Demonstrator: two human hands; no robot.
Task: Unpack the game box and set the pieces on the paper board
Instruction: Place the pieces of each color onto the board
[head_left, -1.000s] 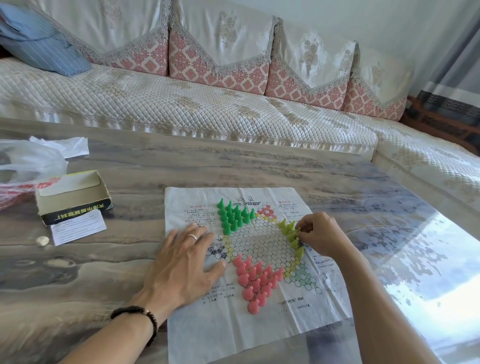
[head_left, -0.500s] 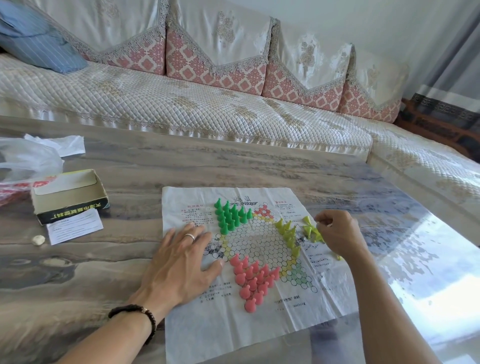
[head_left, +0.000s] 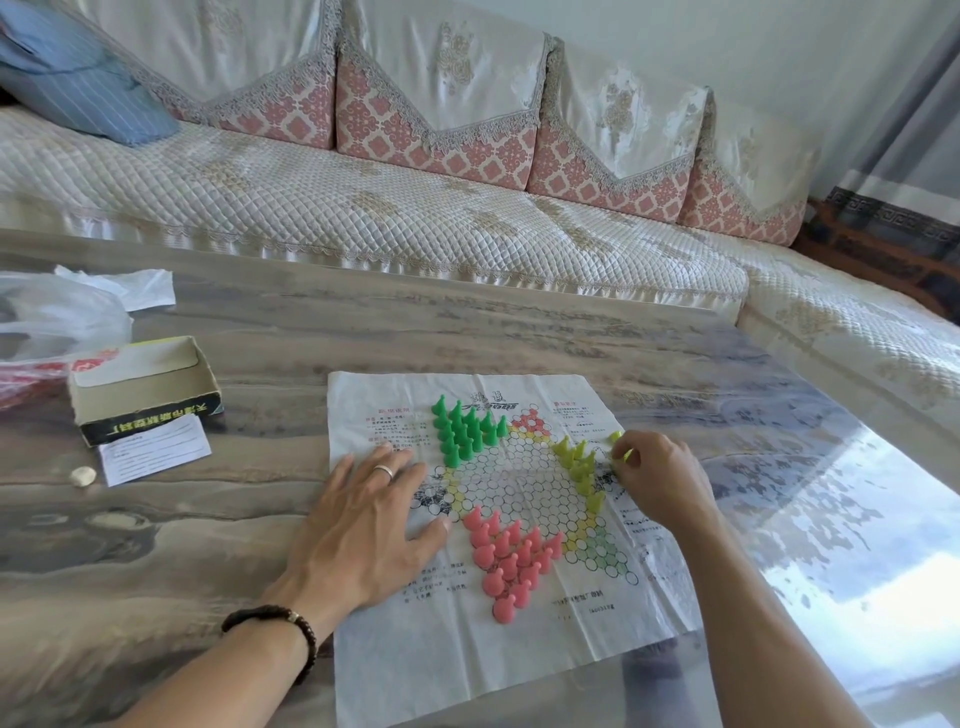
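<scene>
Head-camera view of a marbled table (head_left: 519, 338) bearing the paper board (head_left: 519, 649), a creased white sheet printed with a star-shaped grid of circles and blocks of text. The left hand (head_left: 363, 525) lay flat, fingers straight and spread, pressing the board's edge at 9 o'clock of the grid; a ring sat on one finger and a dark beaded bracelet (head_left: 291, 623) on the wrist. The right hand (head_left: 657, 480) was at 3 o'clock of the grid, its fingers curled and pinching a yellow-green piece (head_left: 619, 451) at the fingertips; how many pieces it held could not be told. Just beside that hand, toward the grid's centre, the yellow-green pieces (head_left: 579, 470) stood in a short row along the grid's rim at 3 o'clock. The green pieces (head_left: 465, 428) stood packed together in the star point at 11 o'clock, and the pink pieces (head_left: 506, 561) filled the point at 6 o'clock, all upright. Well apart from the board, at 9 to 10 o'clock of it, the game box (head_left: 145, 392) stood open on the table, with a white printed slip (head_left: 156, 449) touching its near side and a small pale round object (head_left: 83, 475) near the slip. Plastic bags (head_left: 62, 317) lay beyond the box, and a quilted sofa (head_left: 415, 223) ran along the table's far side at 12 o'clock.
</scene>
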